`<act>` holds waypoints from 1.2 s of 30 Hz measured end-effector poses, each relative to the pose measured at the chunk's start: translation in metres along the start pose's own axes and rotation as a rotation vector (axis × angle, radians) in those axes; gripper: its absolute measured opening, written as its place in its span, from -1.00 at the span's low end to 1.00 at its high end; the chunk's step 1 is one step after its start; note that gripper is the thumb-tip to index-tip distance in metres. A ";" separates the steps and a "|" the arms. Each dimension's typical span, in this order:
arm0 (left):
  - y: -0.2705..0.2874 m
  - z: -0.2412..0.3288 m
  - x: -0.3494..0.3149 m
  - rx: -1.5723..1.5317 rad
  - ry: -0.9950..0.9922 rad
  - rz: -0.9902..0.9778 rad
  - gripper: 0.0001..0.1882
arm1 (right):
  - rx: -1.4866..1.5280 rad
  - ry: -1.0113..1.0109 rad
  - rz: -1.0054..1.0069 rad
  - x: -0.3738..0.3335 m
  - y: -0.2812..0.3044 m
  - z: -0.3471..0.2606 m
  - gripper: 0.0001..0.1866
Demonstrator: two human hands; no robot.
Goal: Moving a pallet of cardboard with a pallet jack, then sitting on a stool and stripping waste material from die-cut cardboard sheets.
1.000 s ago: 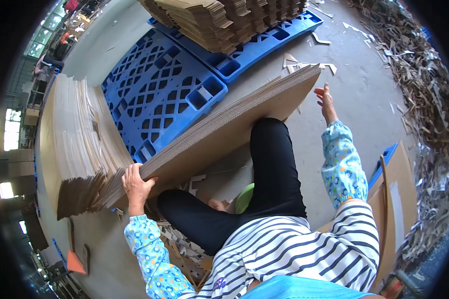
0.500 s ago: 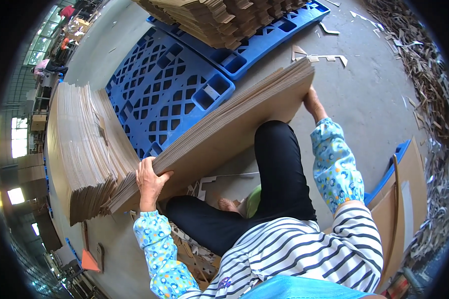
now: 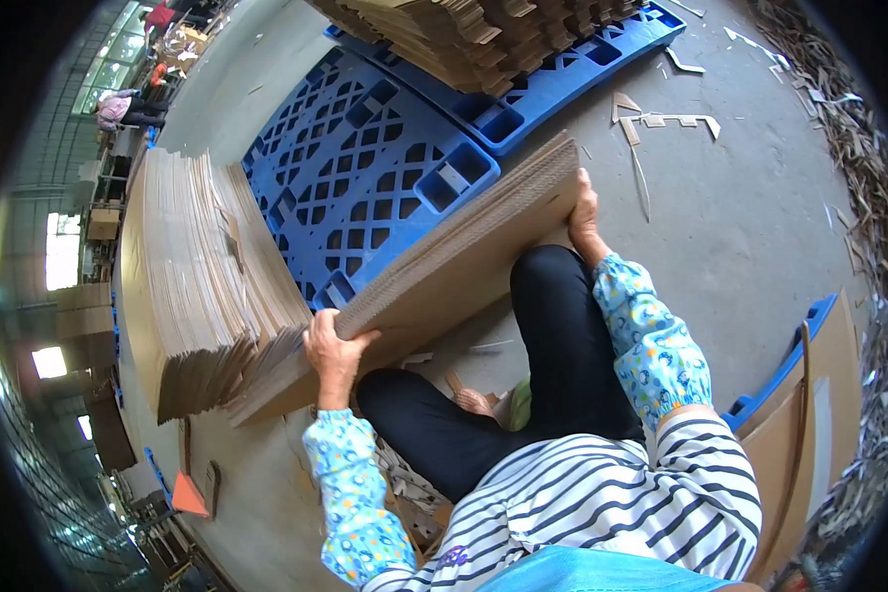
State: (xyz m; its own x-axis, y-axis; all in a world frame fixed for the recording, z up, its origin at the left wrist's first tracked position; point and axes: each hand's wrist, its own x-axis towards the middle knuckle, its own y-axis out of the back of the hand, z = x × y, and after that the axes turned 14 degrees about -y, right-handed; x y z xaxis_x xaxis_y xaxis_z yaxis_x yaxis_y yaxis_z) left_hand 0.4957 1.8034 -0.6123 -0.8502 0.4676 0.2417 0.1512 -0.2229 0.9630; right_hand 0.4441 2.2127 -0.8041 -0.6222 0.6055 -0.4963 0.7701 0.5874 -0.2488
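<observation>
A thick bundle of brown cardboard sheets (image 3: 464, 266) stands on edge in front of my knees, slanting from lower left to upper right. My left hand (image 3: 333, 347) grips its top edge near the left end, thumb on the near face and fingers over the top. At the far right end, my right hand (image 3: 586, 219) is closed round the bundle's side edge. Its left end meets a long row of upright cardboard sheets (image 3: 183, 296). The bundle's lower edge is partly hidden behind my legs.
Beyond the bundle lies a blue plastic pallet (image 3: 350, 168). A tall cardboard stack (image 3: 464, 44) stands on another blue pallet (image 3: 622, 44). Cardboard scraps (image 3: 666, 120) lie on the floor; a scrap heap (image 3: 858, 148) lines the right. More sheets (image 3: 799, 395) lean at lower right.
The right end of the bundle has come in toward me and left, with my right hand on it. The sheets' edges look more even. My left hand keeps its grip; the view has shifted.
</observation>
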 end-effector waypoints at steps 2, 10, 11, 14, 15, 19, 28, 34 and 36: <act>0.000 0.018 0.002 -0.033 -0.002 0.034 -0.41 | 0.049 0.108 -0.046 -0.009 0.006 -0.023 -0.34; -0.019 0.082 0.053 -0.009 -0.179 -0.001 -0.41 | 0.067 -0.115 -0.122 0.020 0.034 -0.041 -0.23; -0.022 0.088 0.057 -0.011 -0.182 -0.001 -0.41 | 0.041 -0.107 -0.127 0.019 0.030 -0.039 -0.22; -0.036 0.098 0.072 0.013 -0.200 0.040 -0.40 | -0.144 -0.023 -0.140 0.027 0.040 -0.041 -0.21; -0.040 0.096 0.074 0.019 -0.211 0.061 -0.40 | -0.303 0.046 -0.151 0.033 0.049 -0.046 -0.20; -0.042 0.082 0.074 0.070 -0.178 0.055 -0.37 | -0.336 0.031 -0.368 0.028 0.057 -0.122 -0.28; -0.050 0.079 0.089 0.025 -0.120 0.054 -0.33 | -1.615 0.969 -0.437 -0.005 -0.009 -0.222 -0.05; -0.052 0.075 0.104 0.057 -0.072 0.121 -0.34 | -1.596 0.912 -0.376 0.005 -0.009 -0.212 -0.37; -0.050 0.071 0.109 0.053 -0.057 0.125 -0.34 | -1.519 0.947 -0.234 -0.005 -0.007 -0.198 -0.40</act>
State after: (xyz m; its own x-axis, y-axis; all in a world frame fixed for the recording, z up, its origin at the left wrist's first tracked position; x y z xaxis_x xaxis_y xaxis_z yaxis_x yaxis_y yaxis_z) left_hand 0.4315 1.9265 -0.6255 -0.7932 0.4873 0.3651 0.2816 -0.2380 0.9295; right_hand 0.4143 2.3118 -0.6349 -0.9673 0.1958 0.1614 0.2150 0.2942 0.9312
